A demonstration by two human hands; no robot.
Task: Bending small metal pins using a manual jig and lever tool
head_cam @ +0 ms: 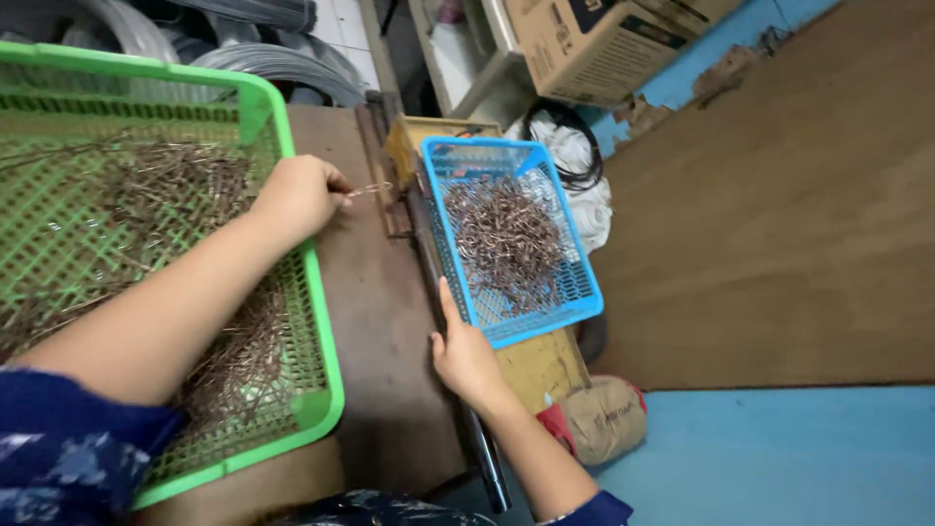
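Left hand [302,195] is closed in a pinch on a small bent wire [370,189], which juts from the fingertips toward the metal jig [394,209] just beyond them. Right hand [466,356] is laid half-open on the long bar [458,370], fingers stretched along it and the thumb hooked over its edge; nothing is gripped in it. By judgement, the wire is best kept level and fed squarely into the jig, with the bar held steady until the piece is seated. A green crate [312,292] of loose wires lies under the left forearm, and a blue basket [575,302] of bent pieces sits just beyond the right fingertips, apart from them.
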